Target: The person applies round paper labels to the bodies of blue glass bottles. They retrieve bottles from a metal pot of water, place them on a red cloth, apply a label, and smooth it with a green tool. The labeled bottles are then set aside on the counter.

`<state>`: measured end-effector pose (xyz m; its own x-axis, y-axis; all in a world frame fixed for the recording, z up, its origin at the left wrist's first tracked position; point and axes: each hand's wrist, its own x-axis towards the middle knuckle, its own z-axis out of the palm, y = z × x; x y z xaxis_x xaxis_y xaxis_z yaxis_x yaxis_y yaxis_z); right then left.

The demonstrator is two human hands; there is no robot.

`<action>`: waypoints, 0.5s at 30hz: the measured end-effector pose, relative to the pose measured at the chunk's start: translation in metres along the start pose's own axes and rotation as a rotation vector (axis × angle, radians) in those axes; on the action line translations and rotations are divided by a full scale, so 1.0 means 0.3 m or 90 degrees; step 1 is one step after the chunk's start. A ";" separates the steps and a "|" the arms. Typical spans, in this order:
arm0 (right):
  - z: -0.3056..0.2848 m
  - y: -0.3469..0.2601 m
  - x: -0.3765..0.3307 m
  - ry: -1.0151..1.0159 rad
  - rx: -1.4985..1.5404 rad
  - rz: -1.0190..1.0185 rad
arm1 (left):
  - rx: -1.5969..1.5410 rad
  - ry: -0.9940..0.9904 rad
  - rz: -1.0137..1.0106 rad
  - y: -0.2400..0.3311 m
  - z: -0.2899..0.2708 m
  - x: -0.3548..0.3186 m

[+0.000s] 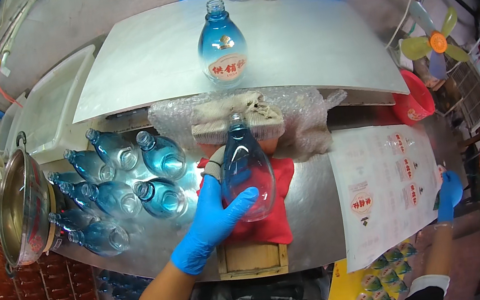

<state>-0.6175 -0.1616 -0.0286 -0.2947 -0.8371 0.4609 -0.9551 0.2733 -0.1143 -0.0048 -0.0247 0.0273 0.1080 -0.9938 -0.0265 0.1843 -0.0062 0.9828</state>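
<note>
My left hand (210, 219), in a blue glove, grips a clear blue glass bottle (246, 174) whose neck points away from me. The thumb lies across the bottle's lower side and the other fingers are behind it. Under the bottle is a red cloth (280, 190) over a wooden block (252, 258); its neck reaches a folded white cloth (235, 119). Far to the right, my blue-gloved right hand (449, 190) is beside the edge of a white decal sheet (375, 185). Its fingers are closed, with a small pale-and-red bit at their tips that I cannot make out.
Several blue bottles (113, 197) lie at left on the metal table, beside a metal basin (16, 208). One labelled bottle (221, 47) stands on a raised white board (309, 34). Bubble wrap (301, 103), a red bucket (413, 99) and a small fan (437, 42) are farther off.
</note>
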 end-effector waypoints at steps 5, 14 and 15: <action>-0.331 -0.550 -0.157 -0.024 0.212 -0.444 | -0.051 -0.035 0.032 -0.027 -0.001 0.019; -0.546 -1.411 -0.306 -0.821 0.706 -0.325 | -0.277 -0.063 0.014 -0.047 -0.039 0.030; -0.533 -1.439 -0.301 -0.834 0.683 -0.377 | -0.218 -0.081 0.024 -0.034 -0.036 0.019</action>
<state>-0.1738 -0.1281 0.1198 0.7387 -0.6379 -0.2176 -0.3752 -0.1210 -0.9190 0.0044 -0.0290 0.0151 0.0025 -0.9986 0.0524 0.5010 0.0465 0.8642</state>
